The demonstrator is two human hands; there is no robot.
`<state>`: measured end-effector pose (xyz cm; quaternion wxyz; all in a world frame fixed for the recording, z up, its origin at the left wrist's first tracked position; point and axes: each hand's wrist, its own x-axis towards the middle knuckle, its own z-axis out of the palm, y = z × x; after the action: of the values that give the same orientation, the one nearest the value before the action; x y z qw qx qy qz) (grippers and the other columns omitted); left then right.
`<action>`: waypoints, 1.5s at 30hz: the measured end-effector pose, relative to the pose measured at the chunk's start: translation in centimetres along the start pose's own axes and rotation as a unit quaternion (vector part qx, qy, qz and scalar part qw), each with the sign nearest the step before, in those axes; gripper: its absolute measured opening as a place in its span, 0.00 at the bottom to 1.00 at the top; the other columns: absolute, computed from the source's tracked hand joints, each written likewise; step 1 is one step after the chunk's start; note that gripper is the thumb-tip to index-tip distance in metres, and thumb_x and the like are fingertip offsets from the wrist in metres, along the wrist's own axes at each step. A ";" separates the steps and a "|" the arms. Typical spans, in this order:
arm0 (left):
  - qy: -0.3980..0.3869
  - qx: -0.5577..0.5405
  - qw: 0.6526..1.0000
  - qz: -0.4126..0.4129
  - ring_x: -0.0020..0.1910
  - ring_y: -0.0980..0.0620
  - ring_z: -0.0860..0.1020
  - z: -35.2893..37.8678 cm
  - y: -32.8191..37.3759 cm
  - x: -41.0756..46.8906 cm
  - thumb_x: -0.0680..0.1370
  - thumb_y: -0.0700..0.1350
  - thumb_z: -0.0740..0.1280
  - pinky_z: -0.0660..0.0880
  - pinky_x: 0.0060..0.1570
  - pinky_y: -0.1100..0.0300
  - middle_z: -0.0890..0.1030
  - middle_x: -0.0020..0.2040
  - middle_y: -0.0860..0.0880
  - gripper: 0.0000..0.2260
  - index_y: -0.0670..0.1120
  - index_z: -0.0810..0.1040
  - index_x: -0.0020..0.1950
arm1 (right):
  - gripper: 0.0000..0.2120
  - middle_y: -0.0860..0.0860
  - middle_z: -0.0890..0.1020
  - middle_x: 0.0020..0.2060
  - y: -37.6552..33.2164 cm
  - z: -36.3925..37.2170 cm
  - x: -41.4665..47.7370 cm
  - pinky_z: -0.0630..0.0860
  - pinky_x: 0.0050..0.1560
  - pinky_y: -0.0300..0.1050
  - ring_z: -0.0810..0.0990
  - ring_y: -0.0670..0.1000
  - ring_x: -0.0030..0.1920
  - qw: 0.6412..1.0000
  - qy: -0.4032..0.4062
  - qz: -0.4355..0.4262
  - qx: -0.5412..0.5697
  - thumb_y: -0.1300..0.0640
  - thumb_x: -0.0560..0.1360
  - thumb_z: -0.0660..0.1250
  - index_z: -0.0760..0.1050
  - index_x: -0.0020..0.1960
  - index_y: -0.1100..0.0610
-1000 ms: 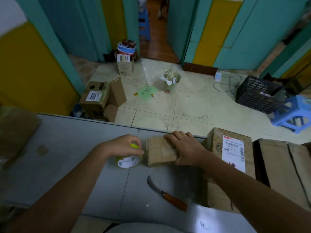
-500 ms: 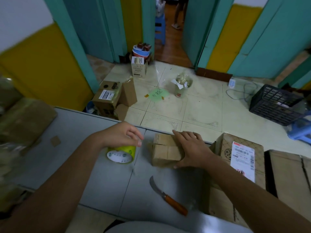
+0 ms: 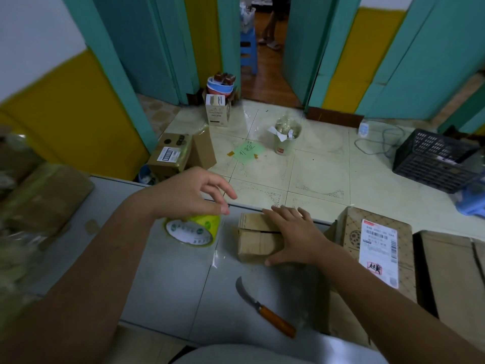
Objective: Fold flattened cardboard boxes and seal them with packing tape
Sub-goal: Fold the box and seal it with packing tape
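- Small cardboard box point(image 3: 253, 241): folded, its flaps shut, on the grey surface point(image 3: 168, 290) near the far edge. A dark seam shows across the top, and no tape can be seen on it.
- Right hand point(image 3: 291, 235): flat on the box top, fingers straight and close together, thumb along the near side.
- Tape roll point(image 3: 193, 231): a second ago it was close against the box; now it stands apart to the left. This suggests that sealing is about to begin.
- Left hand point(image 3: 189, 193): earlier wrapped round the roll, now above it with fingers loosely spread. Whether it grips the roll cannot be told.
- Knife point(image 3: 265, 308): curved blade and orange handle, lying untouched nearer the person.
- Writing: the roll's white core bears green print, too small to read. The carton point(image 3: 351, 232) at right carries a shipping label point(image 3: 379, 253) with barcodes, its text illegible. A green note point(image 3: 248, 151) on the floor shows handwritten characters, not clearly readable.
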<state>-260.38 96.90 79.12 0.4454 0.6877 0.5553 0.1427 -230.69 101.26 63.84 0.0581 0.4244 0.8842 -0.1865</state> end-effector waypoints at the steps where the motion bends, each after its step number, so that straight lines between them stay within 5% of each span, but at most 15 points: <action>1: -0.002 -0.002 1.000 0.003 0.40 0.69 0.82 -0.2 0.5 0.0 0.78 0.47 0.77 0.72 0.47 0.63 0.89 0.47 0.55 0.11 0.54 0.84 0.60 | 0.58 0.48 0.55 0.82 -0.1 0.0 0.0 0.43 0.80 0.64 0.52 0.54 0.82 1.000 0.002 -0.002 0.005 0.22 0.63 0.70 0.44 0.82 0.40; 5: 0.002 -0.002 1.000 0.027 0.39 0.70 0.82 -0.8 2.3 -0.1 0.79 0.43 0.76 0.74 0.43 0.67 0.89 0.48 0.53 0.11 0.53 0.84 0.61 | 0.57 0.45 0.53 0.83 -0.8 -0.6 -0.3 0.39 0.81 0.59 0.47 0.51 0.83 0.998 0.020 -0.019 0.050 0.22 0.64 0.71 0.47 0.83 0.39; 9: 0.015 -0.028 0.997 0.074 0.28 0.64 0.77 -1.1 4.6 0.0 0.79 0.38 0.75 0.71 0.32 0.73 0.89 0.49 0.48 0.12 0.48 0.84 0.61 | 0.49 0.41 0.59 0.81 -4.0 -2.5 -1.6 0.52 0.80 0.46 0.53 0.40 0.80 0.951 0.015 -0.024 0.309 0.33 0.67 0.79 0.59 0.81 0.40; 12: 0.010 -0.065 0.990 0.127 0.29 0.40 0.75 -1.6 5.9 0.1 0.78 0.44 0.78 0.77 0.34 0.50 0.88 0.52 0.47 0.13 0.55 0.85 0.61 | 0.44 0.40 0.68 0.77 -6.3 -2.1 -1.1 0.62 0.80 0.50 0.64 0.40 0.77 0.892 -0.007 -0.046 0.450 0.40 0.68 0.81 0.67 0.79 0.42; 15: 0.017 -0.102 0.981 0.163 0.47 0.21 0.79 -2.1 6.3 0.4 0.77 0.44 0.77 0.76 0.49 0.26 0.88 0.52 0.43 0.15 0.52 0.84 0.62 | 0.29 0.46 0.79 0.70 -6.9 -1.2 -1.1 0.73 0.73 0.55 0.75 0.48 0.72 0.827 -0.015 -0.040 0.561 0.52 0.72 0.80 0.77 0.71 0.48; 18: 0.041 -0.119 0.976 0.178 0.53 0.37 0.86 -2.7 6.4 0.4 0.76 0.40 0.77 0.83 0.54 0.41 0.87 0.51 0.41 0.16 0.46 0.83 0.63 | 0.11 0.57 0.86 0.57 -6.2 -0.4 -2.1 0.79 0.63 0.54 0.84 0.55 0.59 0.783 0.024 -0.023 0.621 0.60 0.78 0.74 0.84 0.60 0.56; 20: 0.056 -0.124 0.975 0.177 0.51 0.47 0.87 -3.3 6.0 0.2 0.74 0.39 0.76 0.84 0.49 0.58 0.87 0.50 0.42 0.17 0.45 0.82 0.63 | 0.07 0.60 0.87 0.51 -5.6 0.0 -3.1 0.80 0.58 0.50 0.86 0.56 0.53 0.762 0.049 -0.011 0.646 0.62 0.80 0.70 0.83 0.57 0.62; 22: 0.073 -0.131 0.974 0.169 0.49 0.51 0.87 -3.6 5.4 -0.1 0.73 0.38 0.75 0.82 0.46 0.64 0.88 0.49 0.42 0.18 0.45 0.82 0.62 | 0.08 0.61 0.86 0.47 -4.9 -0.1 -4.3 0.81 0.53 0.46 0.86 0.56 0.49 0.737 0.078 0.013 0.671 0.62 0.80 0.69 0.83 0.55 0.65; 28: 0.078 -0.149 0.976 0.141 0.51 0.50 0.87 -2.7 2.2 -0.5 0.72 0.41 0.76 0.82 0.47 0.62 0.88 0.50 0.44 0.16 0.50 0.85 0.59 | 0.13 0.61 0.86 0.45 -3.6 -0.8 -7.5 0.79 0.52 0.51 0.85 0.56 0.45 0.677 0.165 0.065 0.714 0.55 0.80 0.66 0.83 0.54 0.64; 32: 0.060 -0.129 0.987 0.076 0.55 0.46 0.85 -0.1 -0.5 0.0 0.74 0.52 0.80 0.84 0.54 0.53 0.87 0.52 0.49 0.15 0.56 0.84 0.60 | 0.16 0.58 0.88 0.47 -2.6 -1.6 -9.5 0.79 0.51 0.51 0.86 0.57 0.47 0.728 0.202 0.123 0.643 0.52 0.83 0.63 0.84 0.54 0.61; 34: 0.064 -0.112 0.991 0.028 0.54 0.49 0.85 1.9 -2.3 0.5 0.69 0.64 0.79 0.82 0.59 0.47 0.87 0.51 0.51 0.19 0.58 0.85 0.56 | 0.15 0.50 0.88 0.42 -2.4 -2.2 -10.5 0.78 0.47 0.36 0.86 0.47 0.45 0.770 0.219 0.149 0.580 0.52 0.84 0.62 0.85 0.51 0.58; 36: 0.033 -0.110 0.993 -0.014 0.49 0.53 0.86 3.7 -3.7 0.7 0.64 0.73 0.77 0.81 0.56 0.53 0.88 0.47 0.50 0.26 0.56 0.86 0.51 | 0.14 0.48 0.87 0.41 -2.0 -2.4 -10.9 0.76 0.42 0.31 0.84 0.44 0.43 0.776 0.246 0.172 0.555 0.54 0.85 0.62 0.86 0.50 0.55; 40: -0.059 -0.132 0.989 -0.016 0.32 0.55 0.75 6.7 -5.3 0.9 0.79 0.60 0.73 0.71 0.42 0.57 0.77 0.31 0.52 0.20 0.49 0.83 0.33 | 0.13 0.53 0.87 0.39 -1.8 -2.0 -10.4 0.77 0.43 0.40 0.83 0.49 0.40 0.771 0.283 0.210 0.531 0.55 0.84 0.65 0.87 0.49 0.54; 45: -0.025 -0.100 0.995 -0.017 0.28 0.55 0.68 7.9 -7.3 1.0 0.78 0.61 0.73 0.66 0.34 0.59 0.70 0.27 0.52 0.23 0.50 0.78 0.28 | 0.11 0.56 0.86 0.37 -1.2 -2.5 -10.2 0.77 0.41 0.46 0.80 0.52 0.38 0.713 0.334 0.265 0.557 0.58 0.81 0.69 0.86 0.44 0.59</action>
<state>-259.28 94.09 68.78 0.5278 0.6338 0.5384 0.1726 -224.96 94.06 69.11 -0.4406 0.6311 0.4336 -0.4686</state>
